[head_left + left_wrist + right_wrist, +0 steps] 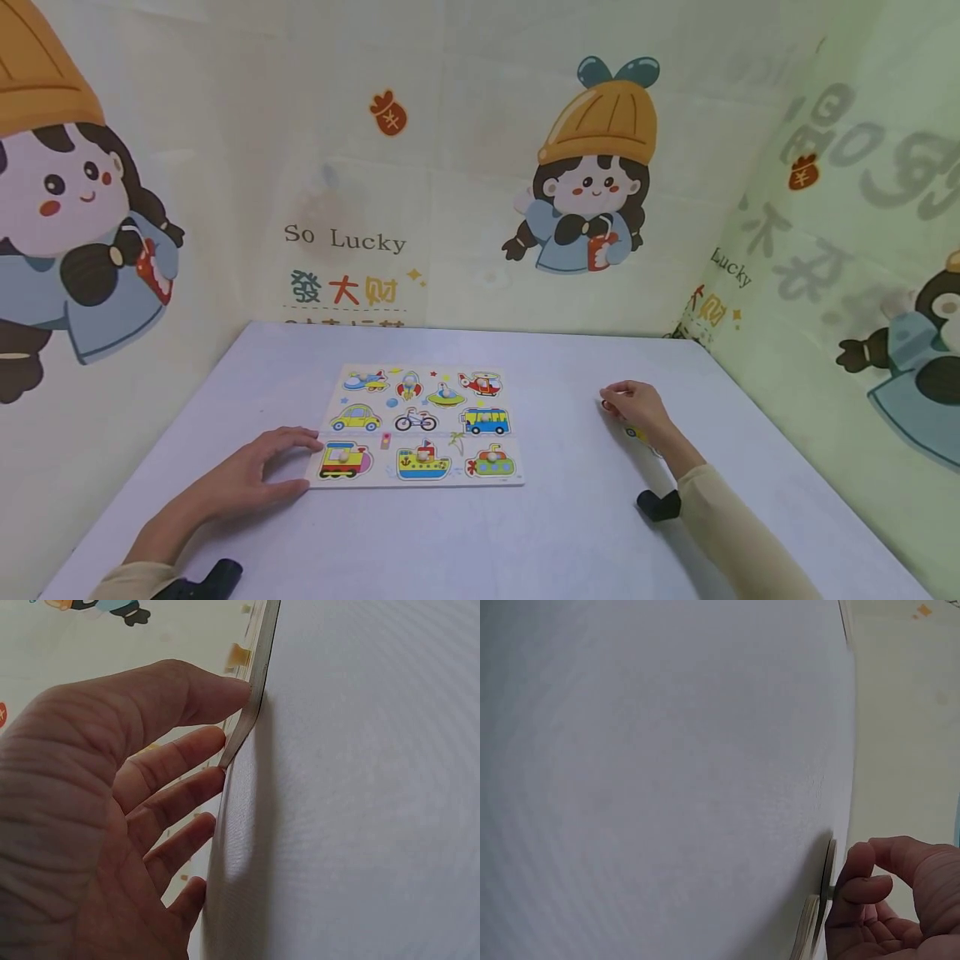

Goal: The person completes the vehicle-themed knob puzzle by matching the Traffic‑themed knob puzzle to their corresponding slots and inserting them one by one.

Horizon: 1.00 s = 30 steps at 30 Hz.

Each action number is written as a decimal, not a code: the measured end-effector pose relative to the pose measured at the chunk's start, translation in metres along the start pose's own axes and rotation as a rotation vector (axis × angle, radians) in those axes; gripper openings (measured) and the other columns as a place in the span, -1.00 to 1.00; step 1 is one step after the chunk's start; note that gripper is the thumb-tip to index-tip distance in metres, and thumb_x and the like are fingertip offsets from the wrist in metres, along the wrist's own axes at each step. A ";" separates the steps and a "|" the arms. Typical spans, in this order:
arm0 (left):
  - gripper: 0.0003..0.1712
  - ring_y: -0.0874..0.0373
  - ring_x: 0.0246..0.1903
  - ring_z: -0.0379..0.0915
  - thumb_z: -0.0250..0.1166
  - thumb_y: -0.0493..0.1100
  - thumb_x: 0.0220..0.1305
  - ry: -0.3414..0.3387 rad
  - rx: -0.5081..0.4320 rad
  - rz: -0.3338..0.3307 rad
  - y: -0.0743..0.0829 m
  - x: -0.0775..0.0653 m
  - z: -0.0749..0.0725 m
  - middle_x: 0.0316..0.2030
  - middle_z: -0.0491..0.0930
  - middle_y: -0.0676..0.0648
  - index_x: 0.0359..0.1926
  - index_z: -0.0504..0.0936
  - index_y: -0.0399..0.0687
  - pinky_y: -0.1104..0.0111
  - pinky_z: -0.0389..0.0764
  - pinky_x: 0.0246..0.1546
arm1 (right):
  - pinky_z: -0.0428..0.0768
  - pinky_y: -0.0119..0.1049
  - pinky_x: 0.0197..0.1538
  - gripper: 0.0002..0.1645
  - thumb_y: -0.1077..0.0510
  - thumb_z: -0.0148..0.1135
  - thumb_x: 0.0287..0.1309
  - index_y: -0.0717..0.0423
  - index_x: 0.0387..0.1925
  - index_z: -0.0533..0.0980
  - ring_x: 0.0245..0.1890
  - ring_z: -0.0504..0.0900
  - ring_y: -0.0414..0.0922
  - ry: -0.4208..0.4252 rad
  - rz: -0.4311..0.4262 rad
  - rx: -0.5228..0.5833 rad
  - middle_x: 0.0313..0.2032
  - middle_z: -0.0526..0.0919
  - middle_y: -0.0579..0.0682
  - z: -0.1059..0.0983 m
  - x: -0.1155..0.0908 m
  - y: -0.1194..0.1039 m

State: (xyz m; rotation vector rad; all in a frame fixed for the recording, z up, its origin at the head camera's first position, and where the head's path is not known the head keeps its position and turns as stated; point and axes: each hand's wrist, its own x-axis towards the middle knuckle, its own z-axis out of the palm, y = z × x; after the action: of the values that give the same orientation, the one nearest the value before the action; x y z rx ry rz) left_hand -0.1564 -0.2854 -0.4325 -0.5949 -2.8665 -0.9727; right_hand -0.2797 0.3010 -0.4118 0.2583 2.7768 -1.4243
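A knobbed puzzle board [378,442] with vehicle pictures lies on the table. My left hand [251,475] is at its left side, thumb at the near left corner and fingertips along the edge, with a wide gap between them. In the left wrist view the thumb of that left hand [112,787] touches the board's edge [251,712]. My right hand [637,408] is low over loose puzzle pieces [636,433] right of the board. In the right wrist view my right hand's [877,907] curled fingers pinch the knob of a thin puzzle piece [827,870], its tip hidden by them.
Another wooden piece [806,926] lies beside the pinched one. The white table [465,542] ends at cloth walls [450,183] printed with cartoon figures. Black wrist mounts [658,505] sit by both sleeves.
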 end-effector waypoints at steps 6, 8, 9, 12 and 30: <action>-0.46 -0.33 0.32 0.32 0.55 0.04 0.11 -0.003 0.005 -0.014 0.002 0.000 0.001 0.28 0.51 -0.18 0.12 0.62 0.15 -0.36 0.40 0.21 | 0.59 -0.41 -0.32 -0.54 0.04 0.28 0.38 0.39 0.04 0.53 -0.38 0.60 -0.17 0.010 -0.012 -0.059 -0.32 0.70 0.06 -0.006 0.003 0.004; -0.46 -0.33 0.32 0.32 0.55 0.04 0.11 -0.002 0.009 -0.013 0.002 0.000 0.000 0.27 0.51 -0.18 0.12 0.63 0.15 -0.37 0.40 0.21 | 0.60 -0.41 -0.34 -0.57 0.07 0.28 0.37 0.40 -0.01 0.55 -0.40 0.60 -0.18 0.012 -0.015 -0.064 -0.35 0.69 0.04 -0.007 0.004 0.005; -0.46 -0.33 0.32 0.32 0.55 0.04 0.11 -0.001 0.010 -0.012 0.002 0.000 0.000 0.27 0.52 -0.18 0.12 0.63 0.15 -0.37 0.40 0.21 | 0.60 -0.41 -0.35 -0.59 0.08 0.29 0.36 0.40 -0.03 0.55 -0.41 0.59 -0.18 0.009 -0.021 -0.069 -0.36 0.69 0.04 -0.008 0.004 0.005; -0.46 -0.33 0.32 0.32 0.55 0.04 0.12 0.001 0.011 -0.006 0.003 0.000 -0.001 0.27 0.51 -0.18 0.12 0.62 0.15 -0.37 0.41 0.20 | 0.60 -0.41 -0.38 -0.64 0.12 0.30 0.33 0.41 -0.09 0.57 -0.45 0.59 -0.20 0.010 -0.031 -0.091 -0.38 0.69 0.04 -0.009 0.004 0.005; -0.47 -0.33 0.32 0.33 0.55 0.04 0.12 0.004 -0.001 -0.010 0.002 0.000 0.001 0.27 0.52 -0.17 0.11 0.62 0.16 -0.36 0.38 0.23 | 0.53 -0.37 -0.35 -0.64 0.06 0.30 0.31 0.33 -0.14 0.61 -0.38 0.57 -0.14 0.073 -0.020 -0.096 -0.38 0.69 0.03 -0.001 0.005 0.006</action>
State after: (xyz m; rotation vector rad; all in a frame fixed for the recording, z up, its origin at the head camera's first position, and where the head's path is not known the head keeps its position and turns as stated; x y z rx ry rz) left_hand -0.1552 -0.2838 -0.4324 -0.5783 -2.8685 -0.9750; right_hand -0.2835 0.3060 -0.4159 0.2869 2.9042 -1.3064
